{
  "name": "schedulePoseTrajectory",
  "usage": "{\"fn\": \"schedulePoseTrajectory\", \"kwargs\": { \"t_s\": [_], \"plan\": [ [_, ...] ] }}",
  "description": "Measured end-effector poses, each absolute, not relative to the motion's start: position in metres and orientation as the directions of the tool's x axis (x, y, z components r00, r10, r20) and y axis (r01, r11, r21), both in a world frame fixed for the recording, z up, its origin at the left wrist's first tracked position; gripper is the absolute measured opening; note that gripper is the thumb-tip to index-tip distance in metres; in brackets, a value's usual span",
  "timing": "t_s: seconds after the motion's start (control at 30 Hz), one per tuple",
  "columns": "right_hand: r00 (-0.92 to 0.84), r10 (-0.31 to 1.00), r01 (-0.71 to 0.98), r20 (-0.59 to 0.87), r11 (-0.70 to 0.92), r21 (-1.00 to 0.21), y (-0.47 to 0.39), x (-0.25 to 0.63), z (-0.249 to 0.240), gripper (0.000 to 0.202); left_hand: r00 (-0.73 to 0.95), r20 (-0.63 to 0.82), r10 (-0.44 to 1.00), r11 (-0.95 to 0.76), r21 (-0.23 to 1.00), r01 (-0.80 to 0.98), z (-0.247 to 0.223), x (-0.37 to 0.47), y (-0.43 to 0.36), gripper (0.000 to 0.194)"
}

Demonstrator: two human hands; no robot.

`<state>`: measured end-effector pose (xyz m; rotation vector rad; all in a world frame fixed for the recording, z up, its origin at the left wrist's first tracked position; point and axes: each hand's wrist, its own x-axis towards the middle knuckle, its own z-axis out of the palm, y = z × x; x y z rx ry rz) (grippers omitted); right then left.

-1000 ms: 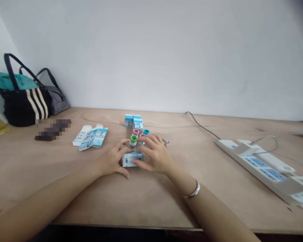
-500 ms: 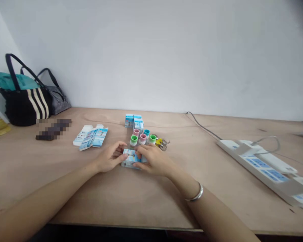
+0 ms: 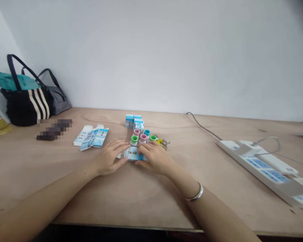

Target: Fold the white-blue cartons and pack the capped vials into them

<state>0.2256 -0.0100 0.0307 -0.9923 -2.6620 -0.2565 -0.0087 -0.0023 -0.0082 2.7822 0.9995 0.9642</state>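
Observation:
A small blue-and-white cardboard box (image 3: 133,153) lies on the table between my hands, with a white flap showing at its left end. My left hand (image 3: 111,158) grips that end, fingers along the far side and thumb at the near corner. At the right end my right hand (image 3: 155,157) holds the box between thumb and fingers, covering part of it. Just behind stand several small white containers with coloured rims, among them a green one (image 3: 134,139), a pink one (image 3: 143,137) and a blue one (image 3: 146,132).
Flattened blue-and-white cartons (image 3: 94,138) lie to the left. More small boxes (image 3: 138,125) stand behind the containers, and metal rings with a yellow piece (image 3: 164,144) lie to their right. Bags (image 3: 25,104) sit at the far left; a power strip (image 3: 262,168) runs along the right.
My left hand has closed in on the box's left end, its fingers now straighter along the far side. The box looks shifted slightly and its front face shows less. My right hand keeps its place.

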Motion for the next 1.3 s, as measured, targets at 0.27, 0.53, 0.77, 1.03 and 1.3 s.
{"fn": "schedulePoseTrajectory", "kwargs": {
  "t_s": [0.27, 0.53, 0.77, 1.03, 1.3],
  "plan": [
    [-0.813, 0.571, 0.581, 0.112, 0.788, 0.203, -0.025, 0.211, 0.027, 0.013, 0.795, 0.429, 0.429, -0.878, -0.011, 0.479, -0.021, -0.006, 0.000, 0.033],
    [-0.747, 0.624, 0.644, 0.230, 0.764, 0.019, -0.022, 0.222, 0.037, 0.019, 0.708, 0.540, 0.455, -0.885, 0.182, 0.429, -0.016, -0.006, -0.002, 0.027],
    [-0.620, 0.684, 0.722, 0.384, 0.689, -0.062, -0.016, 0.226, 0.035, 0.016, 0.557, 0.498, 0.665, -0.744, 0.510, 0.432, -0.009, 0.002, -0.004, 0.028],
    [-0.676, 0.687, 0.689, 0.267, 0.718, -0.103, -0.015, 0.223, 0.029, 0.026, 0.693, 0.444, 0.568, -0.819, 0.220, 0.531, -0.002, -0.003, -0.009, 0.022],
    [-0.498, 0.765, 0.716, 0.408, 0.628, -0.305, -0.019, 0.223, 0.030, 0.034, -0.024, 0.606, 0.795, -0.250, 0.363, 0.898, 0.033, -0.084, 0.027, 0.026]
  ]
}}
